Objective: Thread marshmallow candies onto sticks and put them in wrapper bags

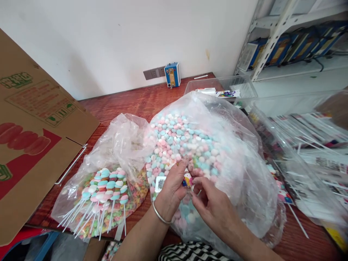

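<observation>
My left hand (172,186) is closed around a small printed wrapper (187,179) in purple, yellow and white. My right hand (213,203) has its thumb and fingertips drawn together at the wrapper's lower end, by a thin white piece that may be a stick. What lies inside the wrapper is hidden by the fingers. Beneath both hands spreads a large clear bag of pink, blue and white marshmallows (168,134). To the left, several marshmallow skewers (106,188) on white sticks lie on a clear bag of colourful gummy candies (138,188).
A cardboard box (35,119) leans in at left, with white sticks (72,165) beside it. Clear bins (288,159) holding printed packaging stand at right. A blue device (172,75) sits by the wall socket. White shelving (272,47) rises at back right.
</observation>
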A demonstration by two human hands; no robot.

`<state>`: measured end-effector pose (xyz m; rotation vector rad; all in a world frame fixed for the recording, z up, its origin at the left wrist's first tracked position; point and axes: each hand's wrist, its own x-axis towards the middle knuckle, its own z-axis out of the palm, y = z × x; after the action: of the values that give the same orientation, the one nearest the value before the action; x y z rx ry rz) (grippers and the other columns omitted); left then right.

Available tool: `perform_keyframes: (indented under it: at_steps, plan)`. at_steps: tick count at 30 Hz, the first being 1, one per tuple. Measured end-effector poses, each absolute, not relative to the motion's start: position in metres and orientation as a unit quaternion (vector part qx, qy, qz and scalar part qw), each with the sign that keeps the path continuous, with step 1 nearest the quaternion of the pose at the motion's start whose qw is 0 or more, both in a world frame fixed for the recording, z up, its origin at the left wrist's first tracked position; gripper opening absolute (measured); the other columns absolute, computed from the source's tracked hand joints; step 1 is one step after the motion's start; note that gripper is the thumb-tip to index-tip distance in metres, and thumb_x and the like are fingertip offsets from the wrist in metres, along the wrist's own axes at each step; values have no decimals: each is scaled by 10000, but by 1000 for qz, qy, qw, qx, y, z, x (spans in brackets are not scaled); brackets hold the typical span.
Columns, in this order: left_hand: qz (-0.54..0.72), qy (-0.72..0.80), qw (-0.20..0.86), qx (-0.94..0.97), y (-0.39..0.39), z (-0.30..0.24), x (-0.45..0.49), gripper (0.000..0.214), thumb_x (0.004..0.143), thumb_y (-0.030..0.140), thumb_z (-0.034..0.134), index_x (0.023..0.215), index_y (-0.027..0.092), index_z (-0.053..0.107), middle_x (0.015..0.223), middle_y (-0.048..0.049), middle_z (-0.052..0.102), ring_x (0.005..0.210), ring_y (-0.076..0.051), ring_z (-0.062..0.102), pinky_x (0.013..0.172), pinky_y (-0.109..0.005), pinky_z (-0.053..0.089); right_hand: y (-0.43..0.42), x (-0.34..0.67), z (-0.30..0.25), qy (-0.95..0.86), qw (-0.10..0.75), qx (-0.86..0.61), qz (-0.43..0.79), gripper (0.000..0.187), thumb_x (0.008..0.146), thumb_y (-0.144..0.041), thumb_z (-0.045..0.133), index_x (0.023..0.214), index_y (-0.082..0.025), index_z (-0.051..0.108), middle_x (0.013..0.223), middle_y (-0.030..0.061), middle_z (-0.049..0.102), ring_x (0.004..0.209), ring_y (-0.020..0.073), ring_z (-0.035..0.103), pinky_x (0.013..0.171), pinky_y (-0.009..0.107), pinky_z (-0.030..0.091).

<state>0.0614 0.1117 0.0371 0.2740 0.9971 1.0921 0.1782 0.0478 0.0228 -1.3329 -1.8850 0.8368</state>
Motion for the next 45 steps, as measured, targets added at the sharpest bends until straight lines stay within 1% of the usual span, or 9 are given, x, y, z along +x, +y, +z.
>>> perform_keyframes:
  at_steps: [5,9,12,15,18,23,27,33,45]
  plan:
    - [436,489,751,84,81,14,58,290,698,360,780,725,143,590,599,4,566,482,-92,501,455,-215,383,32,177,6,-660,288,-513,467,104,935,-265,445,872,-215,511,703,10,623,620,184,622,589,296,463]
    - [383,487,774,129,54,13,44,437,763,487,702,1002,135,604,736,-43,637,555,-136,582,503,-247,456,27,177,-4,-479,334,-499,640,230,914,-434,500,840,-217,511,654,-19,626,527,160,634,536,286,511]
    - [373,519,739,214,36,20,34,581,763,402,726,1243,195,473,947,-61,664,681,-137,633,619,-260,513,27,175,-7,-373,351,-493,703,334,843,-535,583,789,-219,489,653,-28,639,503,154,643,510,276,523]
    - [349,589,658,314,22,21,29,634,751,296,730,1275,219,381,1115,-82,643,631,-92,614,589,-229,497,25,173,-11,-356,352,-491,713,360,822,-552,611,766,-220,485,616,-36,639,497,153,640,506,268,520]
    - [322,637,574,401,14,17,30,439,817,316,643,1170,215,402,1134,-87,641,592,-95,612,512,-219,467,22,171,-14,-374,350,-498,700,335,835,-527,604,751,-222,494,607,-35,632,501,152,629,498,264,519]
    - [278,649,422,569,9,7,27,139,882,242,522,1017,216,501,905,-23,669,712,-141,642,626,-249,475,20,171,-14,-447,303,-513,668,235,890,-400,515,738,-227,467,552,-48,571,463,141,580,452,239,459]
    - [258,622,328,662,8,1,21,106,893,177,477,939,209,567,811,-20,647,730,-155,601,675,-265,432,17,176,-13,-621,282,-543,489,142,925,-284,478,799,-220,473,612,-33,553,529,135,548,491,231,399]
    - [282,554,324,713,6,-1,11,136,850,128,527,882,211,631,781,-36,624,719,-161,567,649,-253,387,10,190,-18,-783,298,-483,256,176,956,-172,412,797,-216,474,654,-20,518,531,126,506,513,248,338]
    - [258,485,313,775,4,0,6,117,788,79,548,816,190,568,699,-29,600,636,-135,536,587,-223,370,7,200,-14,-820,294,-412,266,130,908,-101,381,873,-224,405,616,-52,522,486,114,500,482,232,330]
